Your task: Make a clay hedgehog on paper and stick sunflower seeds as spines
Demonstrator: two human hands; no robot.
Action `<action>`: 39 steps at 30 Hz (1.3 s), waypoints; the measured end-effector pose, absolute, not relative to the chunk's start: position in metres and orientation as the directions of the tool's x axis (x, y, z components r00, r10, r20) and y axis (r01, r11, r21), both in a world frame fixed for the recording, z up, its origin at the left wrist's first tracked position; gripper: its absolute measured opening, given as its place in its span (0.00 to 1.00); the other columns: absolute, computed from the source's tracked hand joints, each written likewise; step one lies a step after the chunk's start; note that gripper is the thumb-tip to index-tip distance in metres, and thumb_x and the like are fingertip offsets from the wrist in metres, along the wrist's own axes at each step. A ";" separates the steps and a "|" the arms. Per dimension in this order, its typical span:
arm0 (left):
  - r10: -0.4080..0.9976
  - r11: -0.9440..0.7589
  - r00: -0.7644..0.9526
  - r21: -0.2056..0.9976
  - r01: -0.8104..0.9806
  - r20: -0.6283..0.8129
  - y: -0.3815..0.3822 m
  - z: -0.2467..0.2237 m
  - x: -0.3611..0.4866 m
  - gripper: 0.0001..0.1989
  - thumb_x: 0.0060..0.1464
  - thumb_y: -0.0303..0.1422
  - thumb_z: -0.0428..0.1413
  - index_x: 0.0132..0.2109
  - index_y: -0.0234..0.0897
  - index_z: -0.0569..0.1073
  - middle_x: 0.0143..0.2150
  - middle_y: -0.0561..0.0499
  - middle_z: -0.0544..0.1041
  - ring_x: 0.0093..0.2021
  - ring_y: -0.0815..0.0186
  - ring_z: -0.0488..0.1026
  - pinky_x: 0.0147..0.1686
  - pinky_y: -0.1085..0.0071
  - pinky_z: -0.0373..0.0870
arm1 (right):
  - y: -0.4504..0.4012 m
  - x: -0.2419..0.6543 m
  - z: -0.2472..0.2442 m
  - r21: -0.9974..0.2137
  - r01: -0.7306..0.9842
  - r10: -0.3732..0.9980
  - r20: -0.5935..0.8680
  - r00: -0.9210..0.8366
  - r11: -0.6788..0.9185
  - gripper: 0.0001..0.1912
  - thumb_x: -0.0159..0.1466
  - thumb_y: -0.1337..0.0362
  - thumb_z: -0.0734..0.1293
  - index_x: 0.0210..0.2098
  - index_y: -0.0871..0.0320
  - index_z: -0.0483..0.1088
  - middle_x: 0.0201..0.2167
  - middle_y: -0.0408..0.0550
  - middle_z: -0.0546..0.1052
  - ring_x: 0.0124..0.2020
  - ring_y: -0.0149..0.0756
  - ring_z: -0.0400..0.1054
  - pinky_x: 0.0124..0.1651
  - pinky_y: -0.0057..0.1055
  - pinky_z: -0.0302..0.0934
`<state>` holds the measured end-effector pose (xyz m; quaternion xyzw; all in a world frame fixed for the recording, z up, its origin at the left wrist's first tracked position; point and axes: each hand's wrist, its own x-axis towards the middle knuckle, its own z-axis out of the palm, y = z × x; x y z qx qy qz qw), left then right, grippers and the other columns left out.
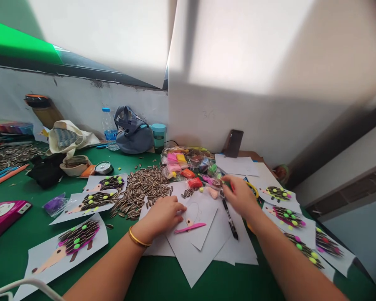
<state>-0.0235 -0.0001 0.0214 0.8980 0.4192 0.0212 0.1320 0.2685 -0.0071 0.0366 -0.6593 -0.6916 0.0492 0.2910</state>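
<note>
My left hand (166, 213), a yellow bangle at its wrist, lies with loosely bent fingers on white paper (191, 259), holding nothing. Beside its fingertips, a smaller sheet (205, 238) bears a pencilled oval and a pale clay face with a dark eye. A pink modelling tool (190, 228) lies across that sheet. My right hand (240, 194) reaches to the edge of the clay packets, thumb and forefinger apart by a clear plastic packet (215, 184). A lump of peach clay (213, 192) is just left of it. Below lies a black pen (231, 221).
A heap of striped sunflower seeds (147, 184) lies left of the papers. Finished hedgehog pictures (78, 238) lie at both sides. Bagged coloured clay (178, 161), a blue bag (134, 133), a water bottle (109, 129) and a phone (234, 143) stand toward the wall.
</note>
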 end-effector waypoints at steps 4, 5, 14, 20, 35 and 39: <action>0.770 -0.591 0.631 0.271 0.760 -0.089 -0.001 0.024 -0.023 0.16 0.57 0.37 0.56 0.53 0.51 0.77 0.44 0.47 0.75 0.45 0.56 0.73 0.46 0.62 0.65 | 0.083 0.321 0.045 -0.391 0.909 0.919 0.287 0.271 -0.146 0.17 0.64 0.65 0.58 0.50 0.57 0.70 0.62 0.53 0.67 0.66 0.49 0.54 0.65 0.47 0.51; 0.771 -0.587 0.629 0.275 0.762 -0.098 -0.001 0.025 -0.023 0.17 0.56 0.37 0.56 0.53 0.51 0.77 0.44 0.47 0.75 0.45 0.56 0.73 0.46 0.62 0.65 | 0.104 0.331 0.045 -0.388 0.903 0.915 0.268 0.301 -0.183 0.16 0.63 0.65 0.58 0.47 0.57 0.72 0.63 0.54 0.66 0.67 0.52 0.52 0.64 0.51 0.51; 0.772 -0.570 0.624 0.304 0.763 -0.117 -0.002 0.027 -0.023 0.16 0.56 0.37 0.58 0.52 0.51 0.77 0.44 0.48 0.75 0.44 0.57 0.73 0.45 0.61 0.64 | 0.191 0.347 0.023 -0.396 0.873 0.896 0.215 0.389 -0.284 0.15 0.61 0.67 0.59 0.41 0.59 0.76 0.68 0.54 0.59 0.70 0.55 0.44 0.64 0.60 0.50; 0.769 -0.578 0.630 0.305 0.757 -0.108 -0.002 0.024 -0.024 0.16 0.56 0.37 0.58 0.52 0.52 0.76 0.44 0.48 0.75 0.43 0.57 0.73 0.45 0.60 0.64 | 0.180 0.338 0.037 -0.418 0.871 0.885 0.259 0.388 -0.259 0.18 0.63 0.66 0.57 0.46 0.62 0.74 0.60 0.63 0.68 0.66 0.58 0.52 0.61 0.59 0.52; 0.759 -0.613 0.647 0.261 0.746 -0.069 0.000 0.021 -0.024 0.16 0.57 0.38 0.57 0.53 0.50 0.77 0.45 0.47 0.75 0.46 0.56 0.73 0.46 0.62 0.65 | -0.061 0.201 0.046 -0.055 0.805 0.796 -0.121 -0.593 0.591 0.11 0.60 0.62 0.70 0.43 0.53 0.74 0.39 0.49 0.78 0.34 0.40 0.71 0.33 0.31 0.56; 0.754 -0.621 0.654 0.255 0.741 -0.065 0.002 0.018 -0.024 0.16 0.58 0.38 0.56 0.53 0.49 0.76 0.46 0.47 0.75 0.47 0.56 0.73 0.47 0.62 0.65 | -0.071 0.194 0.028 0.045 0.831 0.831 -0.078 -0.550 0.555 0.06 0.63 0.68 0.67 0.40 0.57 0.73 0.36 0.50 0.77 0.35 0.39 0.70 0.33 0.32 0.53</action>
